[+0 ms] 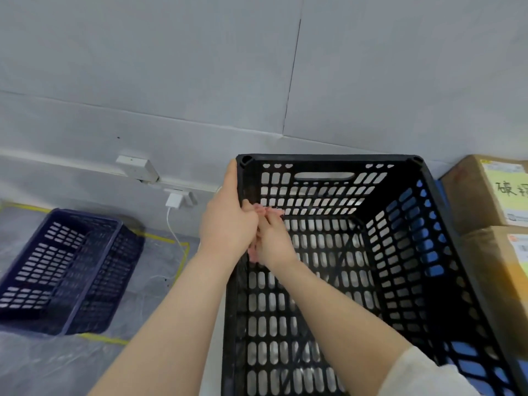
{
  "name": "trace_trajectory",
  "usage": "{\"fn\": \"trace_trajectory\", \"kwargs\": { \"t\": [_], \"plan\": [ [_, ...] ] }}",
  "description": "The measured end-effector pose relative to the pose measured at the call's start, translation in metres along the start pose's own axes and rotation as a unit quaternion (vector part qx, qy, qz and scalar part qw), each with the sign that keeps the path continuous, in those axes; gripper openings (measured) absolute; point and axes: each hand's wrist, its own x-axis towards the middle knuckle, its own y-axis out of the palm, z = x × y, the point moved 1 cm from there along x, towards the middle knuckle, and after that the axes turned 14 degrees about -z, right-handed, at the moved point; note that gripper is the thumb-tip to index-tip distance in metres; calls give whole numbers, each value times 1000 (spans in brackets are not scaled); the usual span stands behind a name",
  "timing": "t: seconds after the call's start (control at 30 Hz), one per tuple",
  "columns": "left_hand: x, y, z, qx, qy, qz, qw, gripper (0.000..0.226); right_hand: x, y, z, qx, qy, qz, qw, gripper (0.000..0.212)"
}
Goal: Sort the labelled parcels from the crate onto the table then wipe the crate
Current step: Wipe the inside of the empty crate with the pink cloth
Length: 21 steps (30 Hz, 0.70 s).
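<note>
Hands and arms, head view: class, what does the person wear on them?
The left hand and right hand are bare, without gloves. The left forearm is uncovered to the frame edge. A loose off-white sleeve shows on the right arm near the bottom edge.

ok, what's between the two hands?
Head view: left wall of the black crate, gripped by the left hand, and a pink cloth in the right hand.

the black slotted crate (400,252) stands upright, its open top toward me. my right hand (274,238) holds a pink cloth (270,212) against its left inner wall. two brown labelled cardboard parcels (480,195) sit just beside its right wall.
</note>
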Motion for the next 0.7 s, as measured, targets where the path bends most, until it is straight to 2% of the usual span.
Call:
{"fn": "trace_trajectory", "kwargs": {
  "t": [0.07,0.17,0.23,0.3,0.4,0.5,0.57,0.63,0.7],
  "plan": [
    [-1,0,-4,16,-6,2,1000,76,16,-19,12,-4,60,-12,998,27],
    [-3,-2,-4,6,-23,8,1000,77,9,-63,40,122,140,-168,968,23],
    [-5,-3,-6,-8,-18,9,1000,79,-4,-94,60,176,78,-305,932,33],
    [-4,-4,-9,-16,-14,10,1000,78,0,-105,67,164,-46,-381,909,44],
    [-5,-6,-10,-21,-16,6,1000,76,25,-88,60,49,-156,-355,921,55],
    [-5,-7,-9,-22,-15,6,1000,76,34,-60,42,-24,-171,-375,911,58],
    [-4,-6,-11,-24,-10,8,1000,73,29,-52,31,-53,-195,-355,913,59],
    [-4,-6,-10,-23,-14,12,1000,67,18,-40,7,-85,-197,-268,939,58],
    [-4,-5,-7,-11,-21,9,1000,71,4,-25,-14,-123,-196,-149,961,64]
  ]
}}
